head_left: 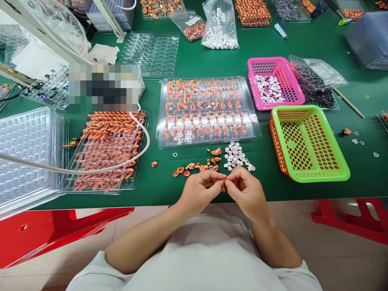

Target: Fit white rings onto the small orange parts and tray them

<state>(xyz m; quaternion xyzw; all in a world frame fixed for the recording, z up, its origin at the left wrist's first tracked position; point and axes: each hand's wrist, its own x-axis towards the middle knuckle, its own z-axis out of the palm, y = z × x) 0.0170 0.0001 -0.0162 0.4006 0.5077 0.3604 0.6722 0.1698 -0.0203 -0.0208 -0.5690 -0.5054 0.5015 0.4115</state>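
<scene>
Handwork over the near edge of the green table [163,180]: left hand [198,189] and right hand [249,192] meet, thumb and fingertips of each pinched together on one small orange piece [224,186]. Piece sits between the two pinches, in front of the person's shirt (mostly covered by fingers; its exact form cannot be told). Step in hand, as judged: close fingertip work on a single piece, both hands sharing it. Loose orange pieces [200,167] lie just beyond the left hand; a heap of white discs [235,155] lies just beyond the right. Farther off, a clear tray [254,131] holds rows of similar orange pieces. Next move, in my judgement, calls for a light, steady pinch, one hand bracing while the other adjusts, since so small a piece could slip.
</scene>
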